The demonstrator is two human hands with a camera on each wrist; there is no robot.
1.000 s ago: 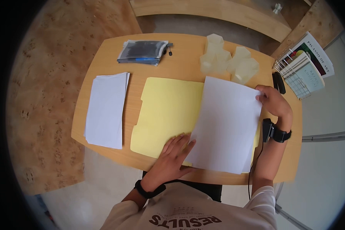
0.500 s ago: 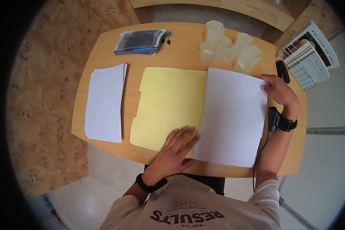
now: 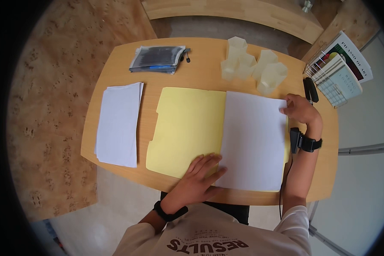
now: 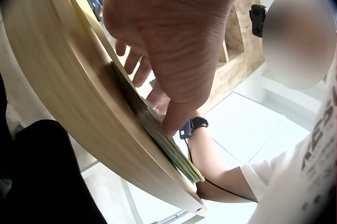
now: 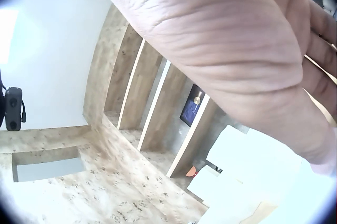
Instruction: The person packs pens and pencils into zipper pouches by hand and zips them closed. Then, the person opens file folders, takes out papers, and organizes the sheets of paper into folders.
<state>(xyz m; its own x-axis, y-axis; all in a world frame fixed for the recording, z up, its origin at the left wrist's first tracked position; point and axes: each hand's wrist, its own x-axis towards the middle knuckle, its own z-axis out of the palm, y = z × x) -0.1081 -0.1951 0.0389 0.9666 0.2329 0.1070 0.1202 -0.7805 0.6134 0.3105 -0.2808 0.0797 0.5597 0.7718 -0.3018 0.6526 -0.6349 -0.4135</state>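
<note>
A yellow file folder lies opened out on the table. White paper covers its right half, with a thin strip of yellow showing past the right edge. My left hand rests with fingers spread at the fold, fingertips on the folder and the paper's lower left edge. In the left wrist view, that hand bends over the thin stack of layers. At the paper's upper right corner, my right hand pinches the edge between thumb and fingers. The right wrist view shows mostly the palm.
To the left lies a stack of white paper. Behind it is a zippered pouch. Pale hexagonal holders stand at the back. A black stapler sits beside a wire rack with books at the right.
The white paper has come down flat over the folder's right half and its lower edge has straightened. My left fingers have shifted slightly right, while my right hand stays at the corner.
</note>
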